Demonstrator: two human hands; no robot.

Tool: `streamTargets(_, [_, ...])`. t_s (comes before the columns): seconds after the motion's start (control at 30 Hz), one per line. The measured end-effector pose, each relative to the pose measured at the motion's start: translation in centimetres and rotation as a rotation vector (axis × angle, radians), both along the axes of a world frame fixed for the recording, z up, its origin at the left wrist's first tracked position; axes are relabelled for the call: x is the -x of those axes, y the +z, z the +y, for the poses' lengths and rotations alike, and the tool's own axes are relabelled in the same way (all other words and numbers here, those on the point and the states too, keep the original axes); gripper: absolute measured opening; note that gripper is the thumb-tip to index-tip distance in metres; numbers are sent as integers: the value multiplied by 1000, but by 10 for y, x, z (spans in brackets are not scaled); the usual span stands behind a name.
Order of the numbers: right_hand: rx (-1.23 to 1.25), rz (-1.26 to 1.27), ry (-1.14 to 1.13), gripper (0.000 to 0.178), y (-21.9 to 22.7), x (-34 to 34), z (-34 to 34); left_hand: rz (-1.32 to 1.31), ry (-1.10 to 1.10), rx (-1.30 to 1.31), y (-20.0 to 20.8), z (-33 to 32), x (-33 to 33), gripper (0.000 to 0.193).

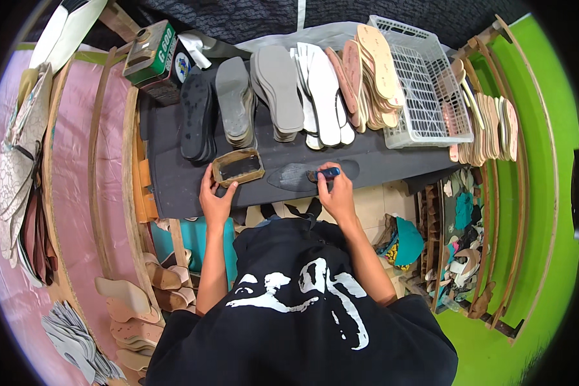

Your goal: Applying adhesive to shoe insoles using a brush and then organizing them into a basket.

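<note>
At the front of the dark worktable lies a black shoe sole (288, 176), with a greyish smear over its left part. My right hand (338, 198) is closed round the blue handle of a brush (329, 172), whose bristle end rests on the sole's middle. To the left stands a small open box (261, 172) with brown, crusted walls and a dark inside. My left hand (217, 201) grips this box, with fingers at its left side and the thumb on its near edge.
Along the table's back stand stacks of black soles (198, 116), grey soles (278, 90), white insoles (325, 96) and tan insoles (378, 64). A white plastic crate (424, 138) sits at the back right, a green metal can (151, 61) at the back left. Wooden racks (132, 161) flank both sides.
</note>
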State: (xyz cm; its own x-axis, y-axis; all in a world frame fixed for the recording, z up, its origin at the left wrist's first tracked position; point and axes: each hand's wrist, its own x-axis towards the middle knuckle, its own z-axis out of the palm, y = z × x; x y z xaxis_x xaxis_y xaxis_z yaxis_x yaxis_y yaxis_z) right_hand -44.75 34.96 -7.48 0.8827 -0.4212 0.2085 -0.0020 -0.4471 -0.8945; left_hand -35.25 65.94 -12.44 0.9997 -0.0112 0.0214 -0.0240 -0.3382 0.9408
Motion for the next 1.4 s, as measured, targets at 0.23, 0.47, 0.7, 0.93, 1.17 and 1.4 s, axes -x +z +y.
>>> streamTargets(0.23, [-60,82,-18,13,-23,8,-21,-354,17,-339,25,-36,34,70])
streamTargets(0.47, [-147,106,-120,16,-9,4,-47,-328,-522,-463,10,-103,56,65])
streamTargets(0.7, [15,97,-104,15,-22,9,-54,-285,-549,-498,-4,-100,57,64])
streamTargets(0.93, [525,-69,244,13,-29,4,-12,-313,-559,-325,-13,-90,44,37])
streamTargets(1.17, [149,61,124,11,-34,8,-29,-369,-603,-238,-25,-84,30,27])
streamTargets(1.4, [114,66,-270,8,-27,-4,-96,-340,-560,-175,-26,-86,32,22])
